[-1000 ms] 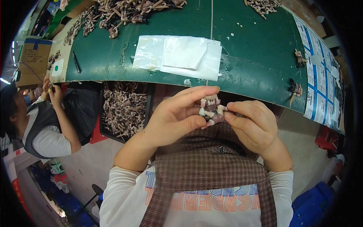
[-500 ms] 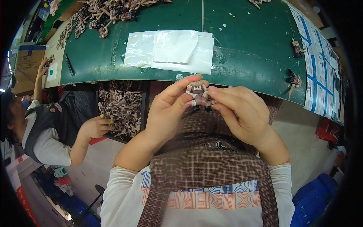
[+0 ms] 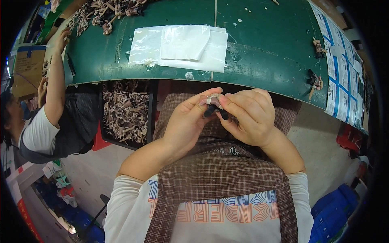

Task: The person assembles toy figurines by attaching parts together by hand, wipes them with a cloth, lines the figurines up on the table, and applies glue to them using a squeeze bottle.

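Note:
Between my two hands, over my lap and just before the table edge, is a small toy figure (image 3: 214, 103) with a pinkish-brown body and black feet. My left hand (image 3: 187, 117) pinches it from the left with thumb and forefinger. From the right, the thumb and fingers of my right hand (image 3: 250, 115) grip its other side. The figure is tipped so its black feet point toward me; fingers hide much of its upper part.
White sheets (image 3: 186, 45) lie on the green table (image 3: 275, 60). Two figures (image 3: 318, 48) lie by the right edge, near blue-and-white printed sheets (image 3: 338, 73). A heap of figures (image 3: 109, 12) is far left. A black crate (image 3: 150, 117) of figures stands beside a co-worker (image 3: 60, 117).
The figure has tilted in my hands, from its front facing up to feet toward me. The co-worker's hand has left the crate, and an arm now reaches to the table's far left.

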The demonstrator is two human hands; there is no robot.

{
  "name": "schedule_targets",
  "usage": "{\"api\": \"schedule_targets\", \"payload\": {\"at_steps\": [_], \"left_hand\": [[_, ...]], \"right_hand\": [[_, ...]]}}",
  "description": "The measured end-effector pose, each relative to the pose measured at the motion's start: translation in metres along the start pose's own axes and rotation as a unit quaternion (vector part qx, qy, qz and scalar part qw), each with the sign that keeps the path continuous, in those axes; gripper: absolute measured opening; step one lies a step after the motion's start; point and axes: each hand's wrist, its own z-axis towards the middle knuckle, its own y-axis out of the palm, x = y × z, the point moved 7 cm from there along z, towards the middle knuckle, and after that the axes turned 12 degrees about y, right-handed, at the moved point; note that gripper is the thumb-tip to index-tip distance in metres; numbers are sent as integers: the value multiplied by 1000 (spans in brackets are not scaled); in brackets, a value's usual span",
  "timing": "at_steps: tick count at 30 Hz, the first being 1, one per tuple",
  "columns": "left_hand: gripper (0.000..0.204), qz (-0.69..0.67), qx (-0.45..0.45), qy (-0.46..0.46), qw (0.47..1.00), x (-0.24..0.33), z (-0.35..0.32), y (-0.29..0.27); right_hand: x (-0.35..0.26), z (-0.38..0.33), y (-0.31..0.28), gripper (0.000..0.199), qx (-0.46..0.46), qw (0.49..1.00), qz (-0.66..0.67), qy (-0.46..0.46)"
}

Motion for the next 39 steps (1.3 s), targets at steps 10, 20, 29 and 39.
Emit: {"api": "schedule_targets", "payload": {"at_steps": [10,20,29,39], "left_hand": [[37,-91,3,-73,993,-26,-21,-55],[33,219,412,284,838,134,-145,-324],[53,778,467,39,418,97,-294,-552],[49,797,248,455,311,113,-103,-188]], "right_hand": [[-8,-26,42,45,-153,986,43,54],[6,-38,62,41,-251,956,78,131],[12,-17,17,30,-152,974,161,46],[129,-44,-138,69,71,893,-308,322]]}}
